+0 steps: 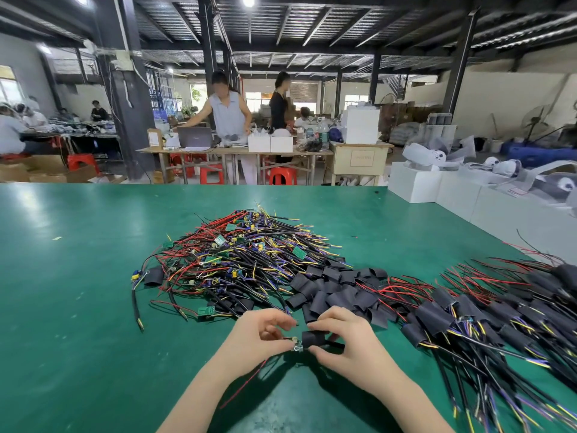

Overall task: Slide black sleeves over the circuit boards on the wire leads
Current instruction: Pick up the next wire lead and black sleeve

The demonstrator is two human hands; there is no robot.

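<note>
Now | left hand pinches board | right hand grips sleeve

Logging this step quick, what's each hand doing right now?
Left hand: fingers pinch the circuit board end of a wire lead.
Right hand: fingers hold a black sleeve at the board.

Bare forearms, no sleeves; left hand, right hand ungloved.

You face a green counter; beyond it, dark steel ceiling beams, red stools, white boxes.
</note>
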